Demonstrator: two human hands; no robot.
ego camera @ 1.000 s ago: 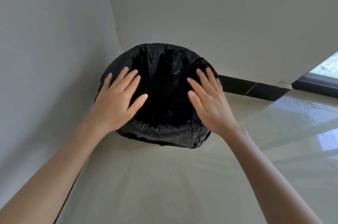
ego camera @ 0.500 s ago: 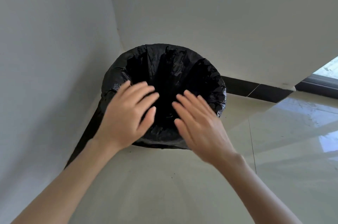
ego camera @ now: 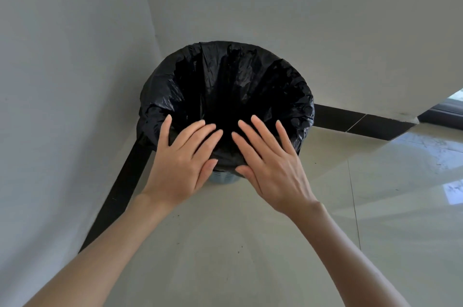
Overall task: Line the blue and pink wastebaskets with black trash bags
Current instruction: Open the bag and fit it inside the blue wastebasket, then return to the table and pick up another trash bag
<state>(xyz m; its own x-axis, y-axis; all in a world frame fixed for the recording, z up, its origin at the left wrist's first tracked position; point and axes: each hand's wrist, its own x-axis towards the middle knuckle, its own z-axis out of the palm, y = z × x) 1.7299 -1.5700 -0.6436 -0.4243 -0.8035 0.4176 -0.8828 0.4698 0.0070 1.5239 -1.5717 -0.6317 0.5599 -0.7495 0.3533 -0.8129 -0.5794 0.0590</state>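
Observation:
A black trash bag (ego camera: 225, 76) lines a wastebasket in the corner of the room, its mouth folded down over the rim all round. Only a small pale blue strip of the wastebasket (ego camera: 224, 178) shows below the bag, between my hands. My left hand (ego camera: 181, 164) lies flat over the near left of the rim, fingers spread and holding nothing. My right hand (ego camera: 271, 164) lies flat over the near right of the rim, fingers apart too. The pink wastebasket is not in view.
Grey walls (ego camera: 75, 81) meet right behind the basket, with a black skirting board (ego camera: 120, 189) along their foot. Glossy beige floor tiles (ego camera: 250, 256) spread towards me and to the right. A dark door or window frame (ego camera: 448, 108) sits at the far right.
Both hands have drawn back from the sides of the rim to its near edge and come closer together. The view has pulled back, so the blue base now shows.

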